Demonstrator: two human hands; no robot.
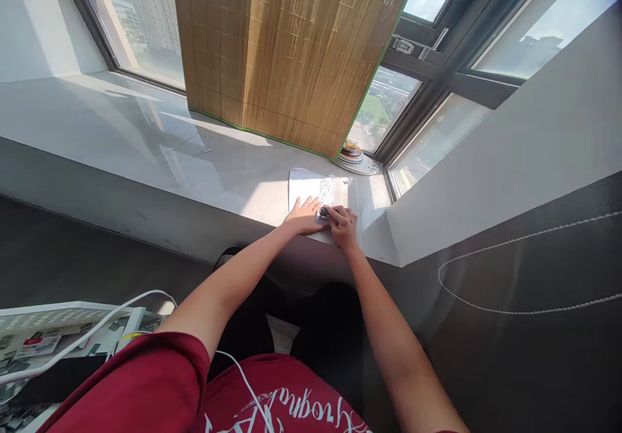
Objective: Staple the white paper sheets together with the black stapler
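Observation:
A white sheet of paper (306, 185) with a band of dense dark marks lies on the window sill. My left hand (307, 216) rests flat on its lower part, fingers spread. Close beside it, my right hand (344, 223) is closed around a small black object (324, 212) whose exact kind I cannot make out. That object's tip is at the paper, by the left hand's edge, and fingers cover the rest of it. To the right of the marks, a paler sheet (344, 190) with a small dark mark reaches under the right hand.
A bamboo blind (291, 50) hangs over the window behind the sill (218, 161). Stacked plates (357, 159) stand in the sill's right corner. A beaded cord (466, 258) loops at the right. A white cart (72, 310) and a white cable (97, 326) are at the lower left.

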